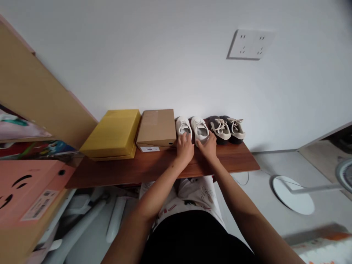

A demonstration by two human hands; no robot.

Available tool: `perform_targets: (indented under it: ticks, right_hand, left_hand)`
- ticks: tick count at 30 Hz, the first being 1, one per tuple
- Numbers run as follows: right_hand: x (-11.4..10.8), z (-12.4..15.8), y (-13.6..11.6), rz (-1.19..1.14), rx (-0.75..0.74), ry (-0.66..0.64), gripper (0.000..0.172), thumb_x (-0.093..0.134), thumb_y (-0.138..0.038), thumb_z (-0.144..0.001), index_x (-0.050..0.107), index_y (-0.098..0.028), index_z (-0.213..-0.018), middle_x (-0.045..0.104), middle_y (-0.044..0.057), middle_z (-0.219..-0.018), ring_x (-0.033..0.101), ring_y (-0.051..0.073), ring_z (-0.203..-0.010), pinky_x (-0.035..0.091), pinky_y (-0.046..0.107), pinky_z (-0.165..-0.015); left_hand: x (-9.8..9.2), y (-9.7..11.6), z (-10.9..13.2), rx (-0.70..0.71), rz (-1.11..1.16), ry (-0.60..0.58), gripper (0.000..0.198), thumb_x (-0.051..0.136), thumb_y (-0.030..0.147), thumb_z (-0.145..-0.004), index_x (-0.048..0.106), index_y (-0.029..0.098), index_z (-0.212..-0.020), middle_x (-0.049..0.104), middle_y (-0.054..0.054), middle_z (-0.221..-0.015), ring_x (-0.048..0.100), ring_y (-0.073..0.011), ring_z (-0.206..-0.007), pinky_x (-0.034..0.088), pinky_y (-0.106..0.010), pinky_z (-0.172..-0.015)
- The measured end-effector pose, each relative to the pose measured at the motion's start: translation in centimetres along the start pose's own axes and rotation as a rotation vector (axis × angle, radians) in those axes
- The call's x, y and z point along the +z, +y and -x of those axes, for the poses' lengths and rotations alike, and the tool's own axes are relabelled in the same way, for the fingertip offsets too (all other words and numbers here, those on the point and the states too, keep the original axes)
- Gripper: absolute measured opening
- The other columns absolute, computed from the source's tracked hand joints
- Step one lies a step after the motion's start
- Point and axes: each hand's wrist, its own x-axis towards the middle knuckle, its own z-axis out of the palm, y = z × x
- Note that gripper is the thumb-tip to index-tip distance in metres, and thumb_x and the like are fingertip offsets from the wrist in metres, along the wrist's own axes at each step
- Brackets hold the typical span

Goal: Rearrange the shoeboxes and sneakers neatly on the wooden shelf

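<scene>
My left hand (184, 149) has its fingers curled over the heel of a white sneaker (183, 124). My right hand (206, 146) rests the same way on the heel of a second white sneaker (200, 128), just to the right. Both shoes stand side by side, toes toward the wall, on a reddish-brown wooden shelf (233, 161). To their right stand two dark grey sneakers (220, 129) (235, 129) with pale laces and soles. On their left lie a kraft cardboard shoebox (156, 128) and a yellow box (111, 134).
A white wall with a double power socket (250, 44) rises behind the shelf. A tall wooden panel (41, 84) and a pink box (27, 187) stand at the left. A round white stand base (293, 194) sits on the grey floor at the right.
</scene>
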Motion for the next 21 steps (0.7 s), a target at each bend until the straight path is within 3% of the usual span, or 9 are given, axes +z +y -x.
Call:
perform_targets:
  ticks: [4,8,12,16,21]
  right_hand:
    - [0.6,-1.0,0.9,-0.162,0.132,-0.104,0.083,0.067,-0.053,-0.075,0.036,-0.015,-0.141,0.055,0.022,-0.135,0.055,0.035,-0.124,0.045,0.049,-0.103]
    - [0.3,-0.7,1.2,-0.370,0.384,-0.025,0.080,0.070,-0.053,-0.073,0.041,-0.017,-0.138,0.064,0.019,-0.126,0.061,0.033,-0.116,0.047,0.048,-0.101]
    - [0.4,-0.3,0.9,-0.797,0.576,0.133,0.064,0.069,-0.052,-0.075,0.054,-0.015,-0.126,0.067,0.014,-0.123,0.063,0.027,-0.114,0.051,0.041,-0.098]
    - [1.1,0.0,0.0,-1.239,0.774,0.110,0.052,0.065,-0.050,-0.078,0.061,-0.017,-0.119,0.070,0.008,-0.117,0.065,0.023,-0.109,0.059,0.037,-0.084]
    - [1.9,-0.4,-0.7,-1.382,0.922,0.113,0.047,0.065,-0.046,-0.080,0.061,-0.019,-0.119,0.071,0.006,-0.114,0.065,0.022,-0.109,0.061,0.036,-0.084]
  left_hand:
    - [2.8,0.2,-2.9,-0.193,-0.146,0.003,0.027,0.060,0.016,-0.087,0.058,0.010,-0.113,0.056,-0.023,-0.127,0.040,-0.0372,-0.135,0.038,-0.054,-0.108]
    - [3.1,-0.7,-3.2,-0.150,-0.041,0.045,0.017,0.064,0.018,-0.086,0.059,0.013,-0.101,0.058,-0.018,-0.113,0.048,-0.0320,-0.125,0.036,-0.049,-0.110]
    - [3.4,-1.4,-2.7,-0.255,0.246,0.162,0.020,0.066,0.027,-0.086,0.056,0.016,-0.100,0.057,-0.014,-0.111,0.056,-0.0276,-0.113,0.043,-0.044,-0.102]
    - [4.7,-1.5,-2.1,-0.448,0.587,0.242,0.029,0.065,0.041,-0.086,0.054,0.018,-0.097,0.061,-0.010,-0.102,0.061,-0.0246,-0.104,0.048,-0.041,-0.097]
    - [5.4,-1.9,-1.8,-0.634,1.034,0.227,0.035,0.059,0.049,-0.089,0.050,0.020,-0.104,0.064,-0.011,-0.111,0.064,-0.0222,-0.104,0.057,-0.038,-0.083]
